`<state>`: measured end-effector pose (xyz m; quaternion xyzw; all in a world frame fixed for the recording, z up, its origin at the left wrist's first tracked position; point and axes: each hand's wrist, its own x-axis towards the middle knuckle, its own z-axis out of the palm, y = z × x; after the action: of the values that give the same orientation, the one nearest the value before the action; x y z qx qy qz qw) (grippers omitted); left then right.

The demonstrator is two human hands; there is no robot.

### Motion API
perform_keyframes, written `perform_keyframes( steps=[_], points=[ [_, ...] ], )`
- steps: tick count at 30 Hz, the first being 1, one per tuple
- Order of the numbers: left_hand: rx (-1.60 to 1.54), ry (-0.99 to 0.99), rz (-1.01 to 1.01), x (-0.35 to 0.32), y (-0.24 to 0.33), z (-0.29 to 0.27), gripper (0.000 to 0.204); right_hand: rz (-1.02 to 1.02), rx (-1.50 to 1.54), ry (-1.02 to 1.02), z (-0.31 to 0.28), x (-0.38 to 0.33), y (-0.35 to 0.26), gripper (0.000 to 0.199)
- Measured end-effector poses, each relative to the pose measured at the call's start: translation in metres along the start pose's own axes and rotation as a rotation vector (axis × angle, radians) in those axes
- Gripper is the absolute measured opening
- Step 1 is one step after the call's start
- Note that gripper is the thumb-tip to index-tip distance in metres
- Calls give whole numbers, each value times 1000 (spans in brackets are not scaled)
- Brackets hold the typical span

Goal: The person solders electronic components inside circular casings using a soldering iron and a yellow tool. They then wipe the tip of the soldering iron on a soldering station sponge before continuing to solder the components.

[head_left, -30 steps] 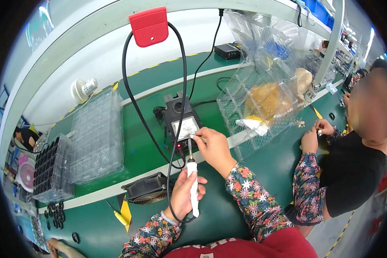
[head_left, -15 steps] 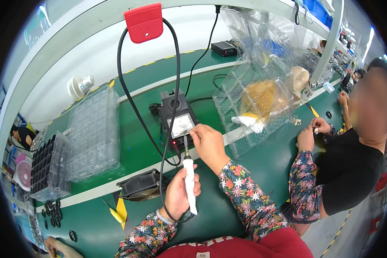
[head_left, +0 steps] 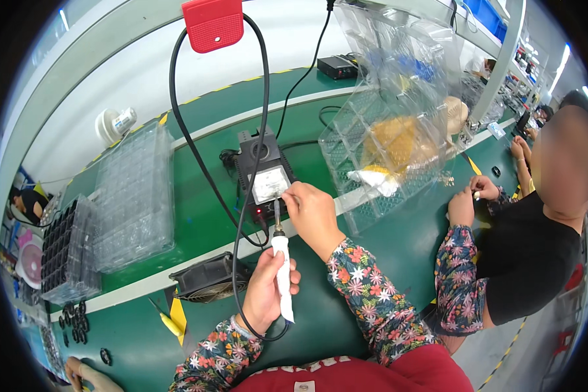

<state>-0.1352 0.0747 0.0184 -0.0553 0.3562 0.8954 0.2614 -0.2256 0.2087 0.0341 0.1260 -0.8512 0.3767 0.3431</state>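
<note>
My left hand [head_left: 262, 294] is wrapped round the white-covered handle of a soldering iron [head_left: 281, 264], whose metal tip points away from me. At that tip, the thumb and fingers of my right hand [head_left: 315, 212] are pinched together; what they hold, if anything, is too small to make out. Just beyond is a black soldering station [head_left: 258, 149] with a white patch [head_left: 271, 185] on top and a lit red light on its front. The iron's black cord [head_left: 236, 274] runs from the handle up through a red holder [head_left: 215, 26] overhead.
A black fan [head_left: 209, 277] lies left of my hands, near a yellow-handled tool [head_left: 168, 324]. Clear plastic trays [head_left: 134, 202] and black trays [head_left: 68, 245] stand at left, by small black rings [head_left: 75, 323]. Bagged trays [head_left: 379, 157] lie at right, beside a co-worker [head_left: 522, 261]. Another person's hand [head_left: 88, 375] shows lower left.
The whole view has shifted slightly, so things sit a little further left and higher. Both hands keep the same hold, with the iron's tip still by my right fingers.
</note>
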Motion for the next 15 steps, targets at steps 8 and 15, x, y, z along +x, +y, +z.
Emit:
perform_keyframes(
  steps=[8, 15],
  points=[
    [11, 7, 27, 0, -3, 3, 19, 23, -17, 20, 1, -1, 1, 10],
    [76, 24, 45, -5, 1, 1, 25, 6, -12, 40, 6, -1, -4, 12]
  ],
)
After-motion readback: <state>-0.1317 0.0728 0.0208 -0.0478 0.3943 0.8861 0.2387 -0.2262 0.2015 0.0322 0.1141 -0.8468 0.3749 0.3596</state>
